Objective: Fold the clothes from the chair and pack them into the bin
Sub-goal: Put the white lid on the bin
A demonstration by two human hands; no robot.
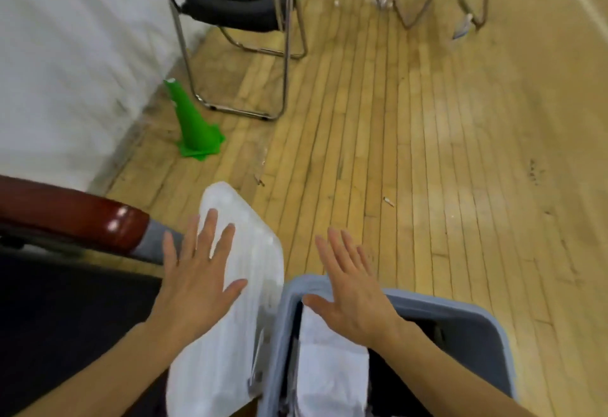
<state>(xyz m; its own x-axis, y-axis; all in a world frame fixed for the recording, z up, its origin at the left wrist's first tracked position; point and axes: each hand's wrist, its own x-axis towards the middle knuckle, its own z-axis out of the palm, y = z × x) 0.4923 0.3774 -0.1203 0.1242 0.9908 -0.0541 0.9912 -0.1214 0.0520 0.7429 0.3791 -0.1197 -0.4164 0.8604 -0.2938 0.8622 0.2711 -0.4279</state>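
Bin (487, 321) holds white folded cloth (329, 364); left hand (200, 271) and right hand (348, 288) hover flat, empty. Press cloth down evenly.

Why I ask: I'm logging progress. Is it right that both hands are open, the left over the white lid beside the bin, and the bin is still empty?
Not quite. The head view shows the bin already holds white folded cloth. The rest stands: left hand and right hand are open, the left over the white lid beside the bin.

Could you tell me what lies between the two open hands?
In the head view, between left hand and right hand: the white plastic lid and grey-blue bin's rim.
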